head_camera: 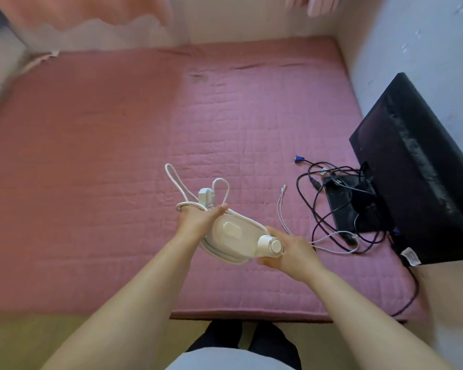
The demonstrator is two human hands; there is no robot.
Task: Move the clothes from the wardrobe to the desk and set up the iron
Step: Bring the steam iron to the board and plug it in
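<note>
Iron [233,236]: white, held in air above the pink quilted cover [118,156], both hands on it, not touching the cover. Lies tilted, rounded body w/ a small raised oval on its upper face; round cap end points toward the camera.

L hand [198,222]: at the iron's far-left side, fingers curled around the body edge and onto the cord; grip is grasping iron + cord together.
R hand [292,252]: at the iron's near-right end, fingers wrapped round the neck just behind the round cap; grip is grasping the iron.

Cord [182,188]: white, bunched in loose loops just beyond the iron, on the far side of L hand; white plug [205,198] sits among the loops. Whether the loops rest on the cover or hang clear: cannot tell.

R of iron, well apart: thin white cable [284,209] lying on the cover, then a tangle of black cables [313,188] w/ a blue connector [298,158] at its far end. Further R: black monitor [412,161], leaning, its base among the cables.

Beyond iron, far edge of view: pink fabric [78,17], blurred. Near side of iron: person's dark trousers, floor.
</note>
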